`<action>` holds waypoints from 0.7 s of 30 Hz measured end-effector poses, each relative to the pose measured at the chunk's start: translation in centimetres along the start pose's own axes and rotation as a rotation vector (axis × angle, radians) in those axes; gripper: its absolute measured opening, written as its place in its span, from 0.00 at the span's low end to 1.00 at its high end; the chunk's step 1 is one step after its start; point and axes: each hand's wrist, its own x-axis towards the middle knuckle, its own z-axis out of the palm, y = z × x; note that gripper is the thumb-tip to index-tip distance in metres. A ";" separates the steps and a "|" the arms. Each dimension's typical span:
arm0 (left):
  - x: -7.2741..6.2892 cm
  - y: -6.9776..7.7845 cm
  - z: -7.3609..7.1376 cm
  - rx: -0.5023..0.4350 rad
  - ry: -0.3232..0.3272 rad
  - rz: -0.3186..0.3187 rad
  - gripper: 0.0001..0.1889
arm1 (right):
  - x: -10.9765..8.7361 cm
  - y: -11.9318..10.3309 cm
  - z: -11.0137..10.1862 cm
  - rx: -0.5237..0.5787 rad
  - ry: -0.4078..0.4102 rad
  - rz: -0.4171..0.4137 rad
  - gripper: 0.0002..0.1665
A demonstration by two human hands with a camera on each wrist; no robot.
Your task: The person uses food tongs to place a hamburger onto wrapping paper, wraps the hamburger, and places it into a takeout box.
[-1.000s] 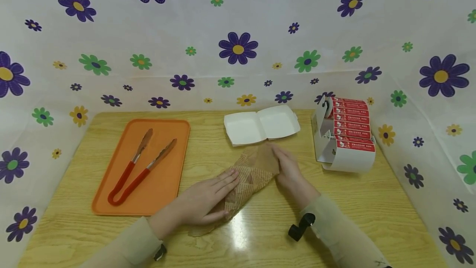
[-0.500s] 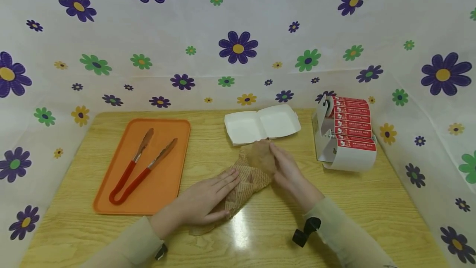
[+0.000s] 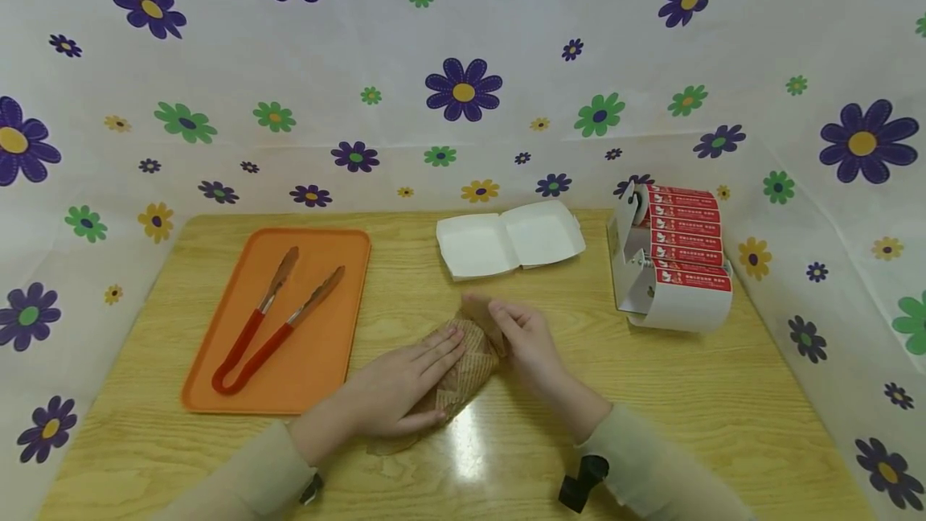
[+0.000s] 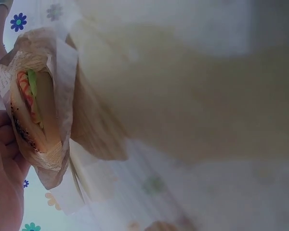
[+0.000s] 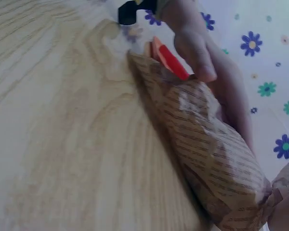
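Tongs (image 3: 269, 349) lie on the tray (image 3: 325, 360) at left; the wrapped sandwich (image 3: 472, 358) lies mid-table, right of the tray, the box (image 3: 477, 248) behind it, the label dispenser (image 3: 683, 252) far right

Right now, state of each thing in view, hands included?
Paper wrap: far end folded up
Sandwich: partly exposed through the wrap
Left hand: resting on the wrap
Right hand: pinching the raised end
White box: open
Orange tray: flat
Tongs: spread, on the tray
Label dispenser: loaded
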 end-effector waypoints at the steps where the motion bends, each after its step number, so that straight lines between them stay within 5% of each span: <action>1: 0.0 0.0 0.0 -0.003 -0.003 -0.002 0.46 | -0.1 0.2 0.2 -0.044 -0.006 -0.023 0.26; 7: 0.0 0.0 0.2 -0.002 -0.036 -0.013 0.47 | -0.6 1.2 0.9 -0.221 -0.055 -0.113 0.21; 21: -1.0 0.9 0.5 0.016 -0.078 -0.095 0.46 | -1.5 2.2 1.1 -0.421 -0.158 -0.259 0.27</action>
